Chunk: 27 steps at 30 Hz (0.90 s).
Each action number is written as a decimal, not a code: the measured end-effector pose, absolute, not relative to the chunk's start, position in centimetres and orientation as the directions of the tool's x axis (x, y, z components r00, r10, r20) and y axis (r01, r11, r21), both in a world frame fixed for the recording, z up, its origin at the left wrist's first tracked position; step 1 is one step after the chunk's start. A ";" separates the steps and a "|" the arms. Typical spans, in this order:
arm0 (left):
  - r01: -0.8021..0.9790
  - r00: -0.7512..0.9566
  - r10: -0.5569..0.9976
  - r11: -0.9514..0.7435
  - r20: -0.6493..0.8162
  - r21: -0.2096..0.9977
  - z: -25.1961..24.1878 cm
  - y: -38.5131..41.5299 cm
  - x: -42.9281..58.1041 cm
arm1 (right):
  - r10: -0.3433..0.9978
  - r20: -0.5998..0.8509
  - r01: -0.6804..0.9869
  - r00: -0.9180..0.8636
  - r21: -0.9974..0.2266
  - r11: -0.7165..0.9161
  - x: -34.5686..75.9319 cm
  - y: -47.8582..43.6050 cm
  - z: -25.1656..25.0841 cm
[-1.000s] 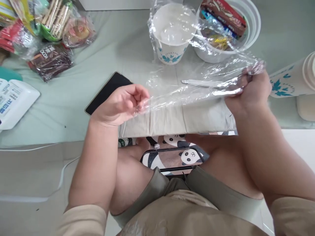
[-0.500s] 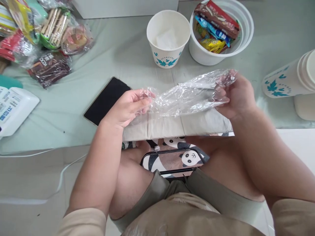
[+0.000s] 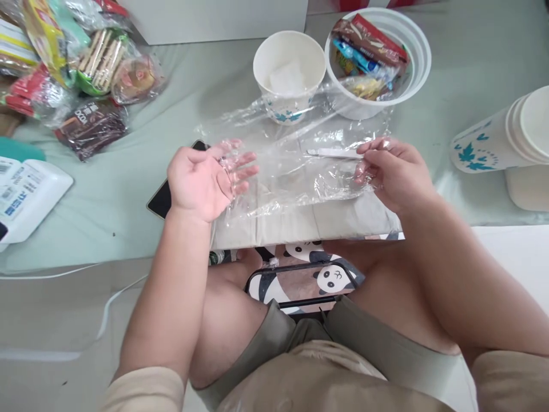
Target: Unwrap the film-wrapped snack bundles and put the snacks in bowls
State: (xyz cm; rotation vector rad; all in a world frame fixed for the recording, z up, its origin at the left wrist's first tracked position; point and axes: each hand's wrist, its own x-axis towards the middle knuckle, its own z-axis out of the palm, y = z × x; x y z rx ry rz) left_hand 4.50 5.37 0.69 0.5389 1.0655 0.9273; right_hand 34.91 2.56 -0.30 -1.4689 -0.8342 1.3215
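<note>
A clear plastic bag (image 3: 283, 171) spreads in the air in front of me, thin and crinkled. My right hand (image 3: 397, 171) pinches its right side between thumb and fingers. On the left, my left hand (image 3: 210, 180) is open with the palm up and fingers spread at the bag's edge; whether the film covers the fingers is unclear. Through the plastic shows a slim, pale, flat tool (image 3: 334, 153) on the table. A black phone (image 3: 160, 200) lies partly hidden behind my left hand. Beyond the bag stands a paper cup (image 3: 289, 51) with something white inside.
At the back, a white tub (image 3: 422, 57) holds wrapped snacks. Packaged snacks (image 3: 92, 123) pile up at the left, above a white package (image 3: 30, 197). Stacked paper cups (image 3: 480, 149) lie on the right. A white box (image 3: 223, 20) borders the back of the cloth-covered table (image 3: 128, 229).
My left hand has let go of its pinch on the bag and turned palm up with fingers spread. The bag has billowed wider, while my right hand keeps hold and shifts slightly left.
</note>
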 end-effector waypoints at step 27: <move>-0.088 0.033 0.989 0.150 -0.147 0.985 -1.0 4.7 5.9 | 0.802 0.481 0.282 0.353 -0.873 0.399 36.0 2.8 -1.2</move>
